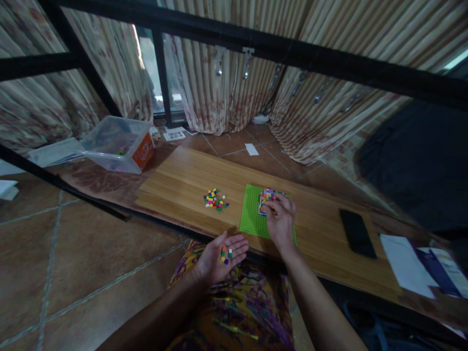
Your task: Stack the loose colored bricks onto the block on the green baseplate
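Palm up, my left hand is held in front of the board's near edge with its fingers stretched out. Several tiny coloured toy bricks lie loose on that palm. My right hand reaches over a green studded baseplate, its thumb and fingers pinched together at a small multicoloured brick structure. The hand covers part of the structure, and what is between the fingertips is too small to make out. Left of the baseplate, a loose pile of small coloured bricks is spread on the wooden board.
A clear plastic box with an orange label stands at the left end. To the right lie a black phone and some papers. A dark metal bar crosses above, before striped curtains.
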The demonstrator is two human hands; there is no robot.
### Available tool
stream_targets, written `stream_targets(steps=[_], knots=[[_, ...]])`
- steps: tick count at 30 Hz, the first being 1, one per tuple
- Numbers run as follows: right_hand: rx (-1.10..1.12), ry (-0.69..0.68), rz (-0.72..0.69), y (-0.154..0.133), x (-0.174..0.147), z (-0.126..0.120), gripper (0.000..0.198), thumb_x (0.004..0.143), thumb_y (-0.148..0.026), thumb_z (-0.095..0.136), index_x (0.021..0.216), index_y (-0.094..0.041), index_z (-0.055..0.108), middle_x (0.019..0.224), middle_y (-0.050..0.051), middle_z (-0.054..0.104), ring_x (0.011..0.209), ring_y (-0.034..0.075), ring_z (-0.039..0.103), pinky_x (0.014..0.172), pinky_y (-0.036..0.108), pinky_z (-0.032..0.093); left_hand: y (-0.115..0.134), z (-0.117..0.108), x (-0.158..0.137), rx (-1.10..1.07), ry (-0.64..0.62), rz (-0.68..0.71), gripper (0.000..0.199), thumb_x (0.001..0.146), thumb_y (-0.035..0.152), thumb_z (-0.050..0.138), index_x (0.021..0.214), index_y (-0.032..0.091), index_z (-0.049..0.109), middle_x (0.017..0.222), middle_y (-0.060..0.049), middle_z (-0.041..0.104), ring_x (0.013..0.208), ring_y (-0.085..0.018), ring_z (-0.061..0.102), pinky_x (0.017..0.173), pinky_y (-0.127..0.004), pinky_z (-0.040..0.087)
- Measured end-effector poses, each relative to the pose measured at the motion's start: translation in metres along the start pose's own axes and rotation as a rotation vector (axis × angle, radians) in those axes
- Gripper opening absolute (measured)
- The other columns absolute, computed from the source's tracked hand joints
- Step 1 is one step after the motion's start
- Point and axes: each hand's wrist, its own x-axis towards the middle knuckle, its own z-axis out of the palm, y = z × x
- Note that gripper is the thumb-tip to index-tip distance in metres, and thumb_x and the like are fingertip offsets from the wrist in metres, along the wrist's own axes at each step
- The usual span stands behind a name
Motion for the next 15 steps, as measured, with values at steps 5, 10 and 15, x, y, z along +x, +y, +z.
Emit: stream_targets(steps=[5, 10, 15], knots=[[-0.02, 0.002, 0.004, 0.003, -0.003, 0.002, 0.015, 0.084, -0.029, 0.057, 0.082, -0.024, 0.07, 0.112, 0.007, 0.06, 0.107, 0.024, 0.049, 0.094, 0.047, 0.038, 0.003, -0.001, 0.001, 0.005, 0.001, -0.007, 0.04, 0.089, 0.039, 0.047, 0.102, 0.006, 0.065, 0.099, -0.015, 0.068, 0.088, -0.019, 0.064, 0.09, -0.032, 0.044], [-0.069, 0.047, -0.011, 0.0, -0.007, 0.001, 0.013, 0.083, -0.027, 0.057, 0.083, -0.023, 0.07, 0.113, 0.006, 0.06, 0.108, 0.024, 0.05, 0.094, 0.045, 0.04, 0.003, 0.0, 0.002, 0.015, 0.017, -0.017, 0.036, 0.088, 0.038, 0.049, 0.097, 0.007, 0.066, 0.094, -0.014, 0.068, 0.086, -0.019, 0.064, 0.088, -0.032, 0.045], [-0.145, 0.008, -0.093, 0.0, -0.014, 0.001, 0.02, 0.086, -0.02, 0.052, 0.096, -0.024, 0.069, 0.119, 0.007, 0.059, 0.113, 0.024, 0.048, 0.098, 0.047, 0.039, 0.003, -0.002, 0.002, 0.018, 0.006, -0.025, 0.036, 0.088, 0.038, 0.049, 0.097, 0.008, 0.067, 0.092, -0.013, 0.068, 0.085, -0.018, 0.064, 0.087, -0.031, 0.045]])
